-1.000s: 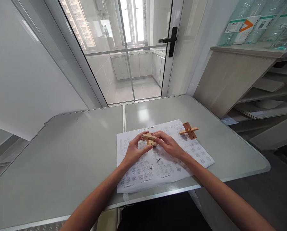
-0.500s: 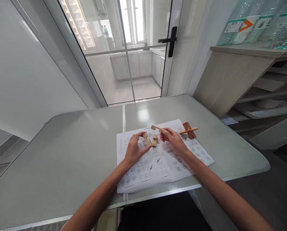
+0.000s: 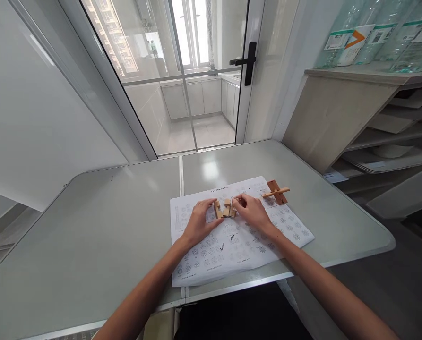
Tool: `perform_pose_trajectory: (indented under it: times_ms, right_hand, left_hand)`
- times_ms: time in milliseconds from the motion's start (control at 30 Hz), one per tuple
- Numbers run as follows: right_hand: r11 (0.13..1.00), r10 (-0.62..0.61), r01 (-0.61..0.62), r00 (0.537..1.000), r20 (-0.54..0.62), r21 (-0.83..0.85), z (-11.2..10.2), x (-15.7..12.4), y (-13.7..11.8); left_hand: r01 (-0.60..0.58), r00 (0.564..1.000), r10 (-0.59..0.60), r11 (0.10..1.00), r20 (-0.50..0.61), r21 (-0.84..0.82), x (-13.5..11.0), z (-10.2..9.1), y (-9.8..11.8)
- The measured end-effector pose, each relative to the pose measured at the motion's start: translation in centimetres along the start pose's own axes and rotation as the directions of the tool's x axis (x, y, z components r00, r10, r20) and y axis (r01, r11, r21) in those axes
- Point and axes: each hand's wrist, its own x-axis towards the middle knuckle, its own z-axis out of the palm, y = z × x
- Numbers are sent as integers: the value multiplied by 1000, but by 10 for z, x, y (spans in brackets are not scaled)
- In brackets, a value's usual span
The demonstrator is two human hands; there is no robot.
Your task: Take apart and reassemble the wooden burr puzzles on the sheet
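My left hand [image 3: 199, 222] is closed with thumb and fingers around a light notched wooden puzzle piece [image 3: 218, 209] on the printed sheet. Beside it, in the middle, stands another notched wooden block [image 3: 227, 208]. On the other side, my right hand [image 3: 254, 212] pinches a third light wooden piece [image 3: 233, 211], partly hidden by its fingers. The three pieces sit close together, side by side. Farther right, a darker reddish wooden piece crossed by a stick [image 3: 277, 192] lies at the sheet's upper right edge, apart from both hands.
A white paper sheet [image 3: 211, 269] with small printed figures lies on the grey-green table [image 3: 90, 245]. Behind the table is a glass door with a black handle [image 3: 249, 63]. At the right stands a shelf unit [image 3: 334, 113] with clear plastic bottles [image 3: 381, 42] on top.
My right hand has lowered its wooden piece from above the sheet to beside the middle block. The left hand's piece has turned more upright and stays near the block.
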Motion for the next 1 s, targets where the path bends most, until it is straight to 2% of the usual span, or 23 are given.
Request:
perform_pose_trajectory:
  times_ms: [133, 233, 367, 500, 567, 667, 833, 1000]
  right_hand:
    - [996, -31, 30, 1000, -6, -83, 3, 0, 5]
    - [990, -96, 98, 995, 23, -104, 5, 0, 7]
    - [981, -196, 191, 968, 157, 42, 8, -3, 4]
    - [951, -285, 227, 907, 312, 209, 7, -8, -6]
    - [944, -298, 225, 896, 329, 242, 6, -9, -9]
    - [952, -265, 207, 926, 268, 225, 6, -8, -8]
    - [964, -231, 199, 955, 186, 177, 7, -5, -3]
    - [966, -229, 200, 958, 174, 166, 7, -6, -3]
  left_hand:
    - [-50, 999, 50, 999, -2, 12, 0, -1, 5]
    - [-56, 998, 56, 998, -6, 9, 0, 0, 6]
    - [-71, 997, 71, 997, -12, 22, -1, 1, 5]
    - [-65, 998, 65, 997, 16, 44, -1, -1, 5]
    - [-67, 997, 65, 996, 34, 57, -1, 0, 5]
    - [-58, 998, 56, 994, 24, 91, 0, 1, 3]
    - [89, 991, -66, 974, -112, 210, 3, -6, -3]
    - [297, 940, -189, 864, -285, 407, 6, -18, -21]
